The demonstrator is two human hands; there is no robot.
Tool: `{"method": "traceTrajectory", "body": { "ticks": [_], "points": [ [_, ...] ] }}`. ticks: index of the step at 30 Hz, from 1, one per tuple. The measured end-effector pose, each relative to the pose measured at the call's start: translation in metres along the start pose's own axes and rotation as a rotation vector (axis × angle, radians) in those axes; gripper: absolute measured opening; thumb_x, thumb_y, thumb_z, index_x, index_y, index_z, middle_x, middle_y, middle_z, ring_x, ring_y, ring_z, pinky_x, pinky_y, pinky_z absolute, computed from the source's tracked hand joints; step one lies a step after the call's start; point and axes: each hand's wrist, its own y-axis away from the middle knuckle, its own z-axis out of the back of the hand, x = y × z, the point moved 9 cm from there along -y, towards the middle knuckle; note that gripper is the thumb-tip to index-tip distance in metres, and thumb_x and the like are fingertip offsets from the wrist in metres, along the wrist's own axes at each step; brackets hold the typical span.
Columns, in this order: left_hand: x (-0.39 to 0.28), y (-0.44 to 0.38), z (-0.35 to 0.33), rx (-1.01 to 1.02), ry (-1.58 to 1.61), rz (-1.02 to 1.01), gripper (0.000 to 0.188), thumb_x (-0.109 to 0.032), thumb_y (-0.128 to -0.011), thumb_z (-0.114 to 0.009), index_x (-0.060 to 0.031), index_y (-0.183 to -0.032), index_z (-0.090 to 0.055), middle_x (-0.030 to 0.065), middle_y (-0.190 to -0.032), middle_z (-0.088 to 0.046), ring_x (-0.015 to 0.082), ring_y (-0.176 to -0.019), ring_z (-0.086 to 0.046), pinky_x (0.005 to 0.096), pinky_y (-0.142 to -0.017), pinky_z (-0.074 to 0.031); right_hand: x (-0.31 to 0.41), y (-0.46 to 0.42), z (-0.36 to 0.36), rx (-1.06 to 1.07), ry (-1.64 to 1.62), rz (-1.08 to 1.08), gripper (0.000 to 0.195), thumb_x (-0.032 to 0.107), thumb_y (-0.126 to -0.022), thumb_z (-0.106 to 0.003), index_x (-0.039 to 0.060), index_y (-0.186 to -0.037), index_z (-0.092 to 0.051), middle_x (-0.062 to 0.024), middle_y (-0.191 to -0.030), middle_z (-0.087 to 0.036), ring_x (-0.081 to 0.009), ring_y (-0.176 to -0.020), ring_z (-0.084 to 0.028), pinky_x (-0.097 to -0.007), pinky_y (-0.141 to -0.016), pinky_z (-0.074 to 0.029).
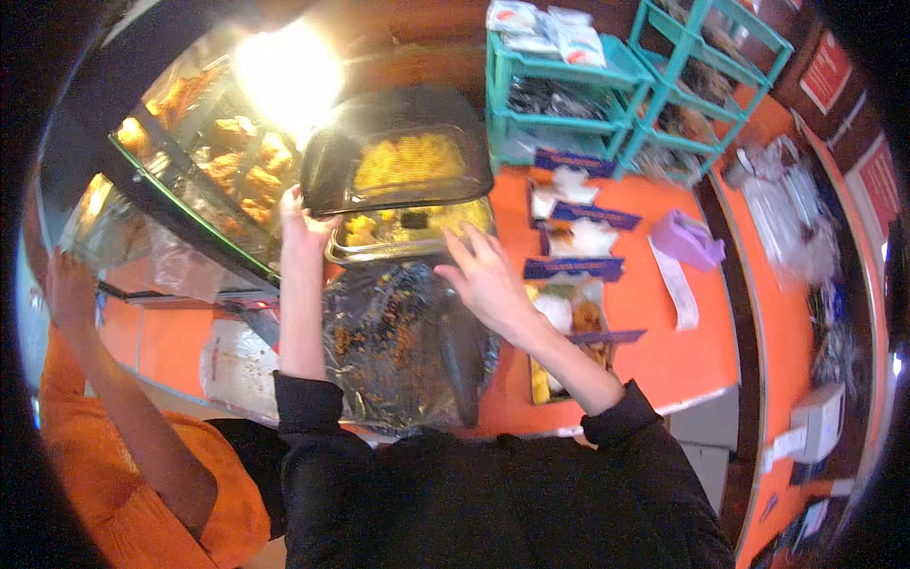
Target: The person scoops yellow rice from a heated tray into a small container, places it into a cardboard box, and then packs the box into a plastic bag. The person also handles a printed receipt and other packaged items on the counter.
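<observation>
A black lid with a clear window [398,153] is tilted up over a metal food tray [405,251], and yellow food shows in the tray and through the window. My left hand [306,220] grips the lid's left edge. At the tray's right side, my right hand [494,284] has its fingers apart over the yellow food; whether the fingertips touch it I cannot tell. Crumbs lie scattered over a dark surface with clear plastic film [398,334], in front of the tray.
Several open food boxes [569,306] line the orange counter [668,355], right of my hand. Teal stacking racks [561,121] stand behind them. A purple cloth-like item [686,238] lies by a paper slip [675,284]. Fried pieces [259,178] fill the lit display at left. A person in orange [142,484] reaches beside me.
</observation>
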Motion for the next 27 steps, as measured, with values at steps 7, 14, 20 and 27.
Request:
{"method": "traceTrajectory", "body": {
  "ticks": [7, 14, 20, 27],
  "points": [
    [0.030, 0.002, 0.045, 0.089, -0.036, -0.241, 0.038, -0.021, -0.085, -0.050, -0.0049, -0.119, -0.048, 0.0096, -0.119, -0.053, 0.0247, -0.107, -0.051, 0.0362, -0.094, -0.039, -0.128, 0.188, 0.171, -0.545, -0.128, -0.615, 0.035, 0.006, -0.091, -0.044, -0.0020, -0.125, -0.045, -0.0148, -0.117, -0.055, -0.0231, -0.105, -0.054, -0.0363, -0.090, -0.043],
    [0.261, 0.181, 0.008, 0.482, -1.843, -0.845, 0.072, -0.015, -0.069, -0.057, -0.0072, -0.136, -0.031, 0.0221, -0.141, -0.014, 0.0507, -0.127, -0.011, 0.0629, -0.101, -0.011, -0.201, 0.272, 0.072, -0.062, 0.072, -0.577, 0.079, 0.027, -0.076, -0.069, -0.0066, -0.134, -0.026, -0.0234, -0.132, -0.038, -0.0324, -0.120, -0.041, -0.0421, -0.098, -0.034],
    [0.305, 0.232, -0.053, 0.585, -1.185, -0.969, 0.090, -0.009, -0.069, -0.070, 0.0006, -0.139, -0.014, 0.0248, -0.133, -0.029, 0.0381, -0.122, -0.033, 0.0426, -0.103, -0.028, -0.207, 0.228, 0.078, -0.566, -0.516, -0.690, 0.073, 0.005, -0.076, -0.064, -0.0004, -0.137, -0.024, -0.0188, -0.131, -0.038, -0.0236, -0.118, -0.040, -0.0346, -0.098, -0.033],
    [0.368, 0.260, -0.047, 0.295, -0.499, -0.799, 0.089, 0.002, -0.066, -0.069, -0.0022, -0.139, -0.017, 0.0167, -0.125, -0.043, 0.0253, -0.108, -0.051, 0.0364, -0.094, -0.040, -0.254, 0.232, 0.137, -0.606, -0.818, -0.585, 0.061, -0.004, -0.080, -0.053, 0.0003, -0.135, -0.029, -0.0148, -0.108, -0.059, -0.0185, -0.095, -0.057, -0.0308, -0.083, -0.044]
  ]
}}
